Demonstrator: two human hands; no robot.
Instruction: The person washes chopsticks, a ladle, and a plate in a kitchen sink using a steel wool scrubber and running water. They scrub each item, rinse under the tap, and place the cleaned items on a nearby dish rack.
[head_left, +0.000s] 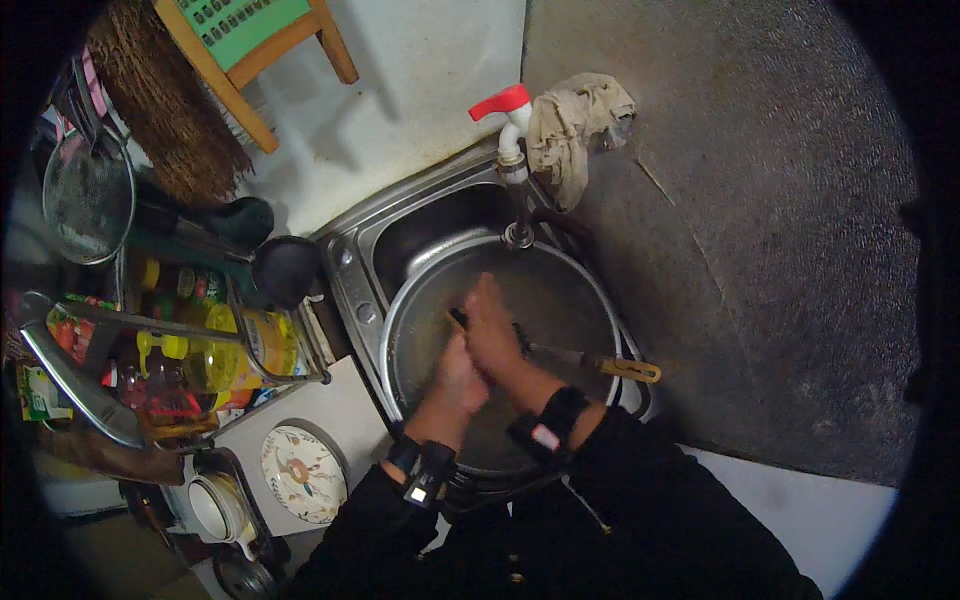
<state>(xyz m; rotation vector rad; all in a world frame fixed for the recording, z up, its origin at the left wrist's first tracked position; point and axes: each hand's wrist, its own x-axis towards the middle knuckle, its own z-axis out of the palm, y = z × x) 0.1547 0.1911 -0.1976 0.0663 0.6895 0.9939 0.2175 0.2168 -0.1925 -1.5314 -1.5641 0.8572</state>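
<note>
My left hand (459, 375) and my right hand (493, 330) are close together over a large round metal basin (388, 330) set on a stainless steel sink (352, 281). Both hands are blurred, and a small dark piece with a tan edge (457, 318) shows by their fingers; which hand has hold of it I cannot tell. Beside my right hand, a knife with a yellowish handle (630, 368) lies across the basin, its handle end over the right rim. Murky water seems to fill the basin. At its far rim stands a tap with a red lever (501, 102).
A beige cloth (562, 135) lies right of the tap on the dark countertop (765, 247). To the left, a rack holds bottles (217, 352), with ladles (285, 270) and a strainer (88, 196) hanging. A patterned plate (304, 474) and white bowls (214, 508) sit nearer me.
</note>
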